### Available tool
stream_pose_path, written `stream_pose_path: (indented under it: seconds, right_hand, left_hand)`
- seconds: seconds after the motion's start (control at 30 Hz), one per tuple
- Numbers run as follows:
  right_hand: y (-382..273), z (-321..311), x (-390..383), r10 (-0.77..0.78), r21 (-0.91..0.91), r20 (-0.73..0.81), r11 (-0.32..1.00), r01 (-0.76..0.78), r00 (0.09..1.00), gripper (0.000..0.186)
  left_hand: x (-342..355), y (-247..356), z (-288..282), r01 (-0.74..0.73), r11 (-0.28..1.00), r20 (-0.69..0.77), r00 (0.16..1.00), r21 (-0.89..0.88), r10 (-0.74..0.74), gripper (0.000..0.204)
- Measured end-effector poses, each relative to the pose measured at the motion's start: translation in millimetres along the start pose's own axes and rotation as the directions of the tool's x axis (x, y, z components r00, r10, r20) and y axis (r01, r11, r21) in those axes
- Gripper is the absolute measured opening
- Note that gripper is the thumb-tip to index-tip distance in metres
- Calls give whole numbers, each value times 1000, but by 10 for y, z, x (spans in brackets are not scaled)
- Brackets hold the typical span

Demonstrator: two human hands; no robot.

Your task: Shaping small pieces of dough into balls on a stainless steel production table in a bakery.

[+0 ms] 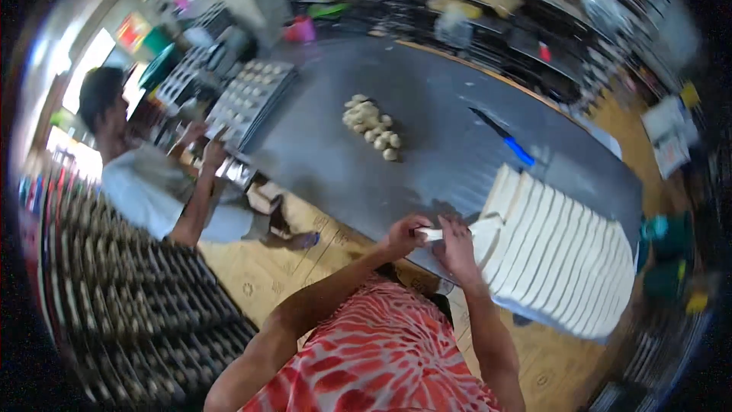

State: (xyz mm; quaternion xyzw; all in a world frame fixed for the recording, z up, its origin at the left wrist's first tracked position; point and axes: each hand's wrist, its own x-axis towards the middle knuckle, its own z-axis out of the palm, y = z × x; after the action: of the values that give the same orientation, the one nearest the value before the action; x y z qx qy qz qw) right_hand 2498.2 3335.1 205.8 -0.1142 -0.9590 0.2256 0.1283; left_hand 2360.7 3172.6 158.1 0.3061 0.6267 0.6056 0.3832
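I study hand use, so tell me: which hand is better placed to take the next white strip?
Probably the right hand: it is nearer the white strips; the left hand, farther away, holds a white piece.

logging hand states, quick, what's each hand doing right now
Left hand: closed, holding the dough strip.
Right hand: at the same strip; grip hidden, can't tell if closed.

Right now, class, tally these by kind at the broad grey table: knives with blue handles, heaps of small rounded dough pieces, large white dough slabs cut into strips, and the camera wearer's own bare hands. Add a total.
Blue-handled knife: 1
Heap of small dough pieces: 1
White cut dough slab: 1
Wearer's hands, left hand and right hand: 2
Total: 5
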Motion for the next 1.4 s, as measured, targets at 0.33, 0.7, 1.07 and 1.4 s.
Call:
stream_pose_path:
  seconds: [0.33, 0.7, 1.07, 1.4]
  right_hand:
    - [-295, 624, 318, -120, 254, 386, 967, 20, 915, 42]
    - [-98, 1343, 435, 100, 457, 471, 822, -340, 876, 39]
    - [13, 984, 778, -301, -7, 638, 918, 396, 709, 34]
    - [59, 952, 900, -247, 619, 401, 783, -62, 882, 47]
  left_hand:
    - [-409, 24, -327, 330, 824, -452, 886, 460, -102, 29]
    - [-144, 312, -440, 393, 664, -455, 886, 636, -88, 25]
    - [130, 223, -420, 470, 701, -635, 772, 537, -31, 28]
    - [284, -432, -478, 274, 796, -284, 949, 539, -134, 36]
